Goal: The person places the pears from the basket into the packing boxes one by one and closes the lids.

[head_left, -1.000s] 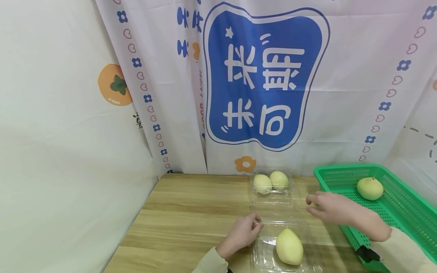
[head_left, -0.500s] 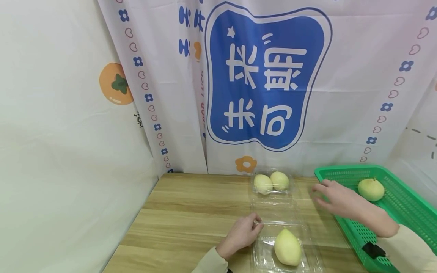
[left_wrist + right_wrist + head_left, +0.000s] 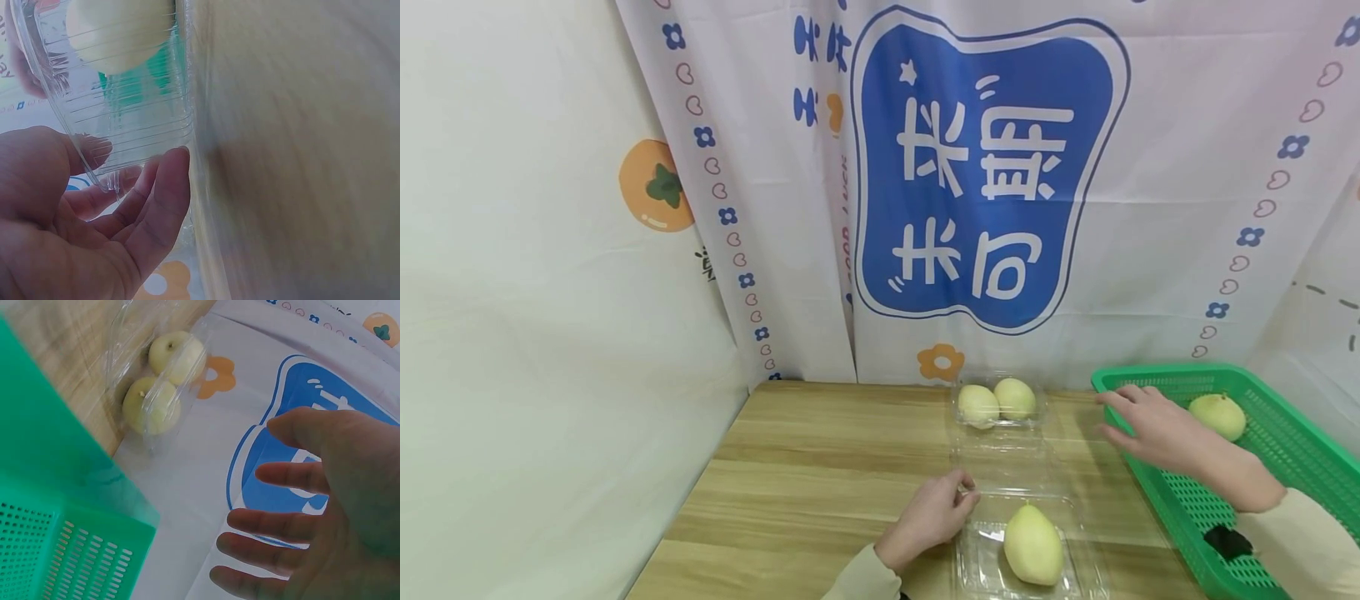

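My left hand [image 3: 931,510] grips the left edge of a clear plastic clamshell box [image 3: 981,562], thumb and fingers on either side of its wall in the left wrist view. One pale yellow pear [image 3: 1033,546] lies in this box, and the box's lid [image 3: 1000,467] is folded back. Over the left rim of a green basket [image 3: 1180,546] hovers my right hand [image 3: 1161,433], fingers spread and holding nothing. Inside the basket, partly hidden by that hand, sits another pear [image 3: 1221,414]. The right wrist view shows the empty palm [image 3: 344,512].
At the back of the wooden table [image 3: 820,467], against the printed curtain [image 3: 887,350], stands another clear plastic box [image 3: 1041,408]. Two pears [image 3: 1015,398] are in it. The green basket takes up the table's right side.
My right hand has moved right, from beside the boxes to over the basket's rim, and its fingers have spread a little. The left hand stays at the box edge.
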The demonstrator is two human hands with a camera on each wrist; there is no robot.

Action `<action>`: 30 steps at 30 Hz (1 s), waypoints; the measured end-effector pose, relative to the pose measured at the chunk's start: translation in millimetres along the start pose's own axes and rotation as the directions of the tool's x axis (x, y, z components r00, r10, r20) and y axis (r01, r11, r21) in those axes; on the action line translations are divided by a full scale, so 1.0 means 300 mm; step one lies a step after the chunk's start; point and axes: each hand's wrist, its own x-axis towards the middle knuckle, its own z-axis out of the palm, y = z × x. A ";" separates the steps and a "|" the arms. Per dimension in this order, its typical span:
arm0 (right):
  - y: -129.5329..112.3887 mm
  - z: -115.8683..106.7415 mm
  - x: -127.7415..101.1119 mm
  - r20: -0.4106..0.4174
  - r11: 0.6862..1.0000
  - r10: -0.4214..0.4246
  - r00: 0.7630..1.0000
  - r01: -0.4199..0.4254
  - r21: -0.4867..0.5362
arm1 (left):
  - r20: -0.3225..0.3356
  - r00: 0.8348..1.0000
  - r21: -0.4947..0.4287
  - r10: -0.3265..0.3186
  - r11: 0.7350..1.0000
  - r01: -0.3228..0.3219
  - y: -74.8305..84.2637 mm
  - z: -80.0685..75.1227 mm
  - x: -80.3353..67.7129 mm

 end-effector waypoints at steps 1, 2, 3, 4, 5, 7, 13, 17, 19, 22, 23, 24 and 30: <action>0.008 0.002 -0.001 0.002 1.000 0.007 1.000 -0.007 -0.002 | 0.002 1.000 0.001 0.000 1.000 0.000 0.000 0.000 0.001; 0.015 0.004 -0.002 0.005 1.000 0.016 1.000 -0.016 -0.001 | 0.002 1.000 0.002 0.001 1.000 -0.001 0.000 0.000 0.000; 0.025 0.007 -0.002 0.009 1.000 0.022 1.000 -0.022 -0.001 | 0.003 1.000 0.003 0.001 1.000 -0.001 0.000 -0.001 0.000; 0.033 0.010 -0.003 0.016 0.999 0.032 0.999 -0.032 0.003 | 0.004 1.000 0.004 0.002 1.000 -0.002 0.000 -0.002 0.000; 0.042 0.013 -0.003 0.021 0.999 0.041 0.999 -0.041 0.007 | 0.004 1.000 0.003 0.002 1.000 -0.002 0.000 -0.002 -0.001; 0.059 0.018 -0.004 0.033 0.998 0.063 0.997 -0.064 0.023 | 0.006 1.000 0.007 0.003 1.000 -0.003 0.000 -0.002 -0.002; 0.108 0.040 -0.006 0.051 0.995 0.096 0.994 -0.098 0.029 | 0.002 1.000 0.020 0.007 1.000 -0.007 0.000 0.000 -0.005; 0.136 0.052 -0.005 0.055 0.994 0.102 0.993 -0.103 0.021 | 0.003 1.000 0.021 0.011 1.000 -0.011 0.002 0.001 -0.007; 0.149 0.056 -0.004 0.058 0.994 0.106 0.993 -0.108 0.023 | 0.004 1.000 0.020 0.011 1.000 -0.011 0.003 0.000 -0.007; 0.169 0.059 -0.001 0.070 0.992 0.119 0.990 -0.120 0.023 | 0.003 1.000 0.021 0.010 1.000 -0.010 0.003 -0.001 -0.007; 0.176 0.059 0.000 0.075 0.992 0.123 0.990 -0.125 0.023 | 0.002 1.000 0.024 0.010 1.000 -0.010 0.003 -0.001 -0.006; 0.183 0.060 0.000 0.079 0.991 0.127 0.989 -0.129 0.024 | -0.001 1.000 0.030 0.011 0.999 -0.011 0.003 -0.001 -0.005; 0.223 0.061 0.001 0.101 0.989 0.145 0.984 -0.147 0.017 | -0.007 1.000 0.043 0.012 0.999 -0.012 0.001 0.000 -0.002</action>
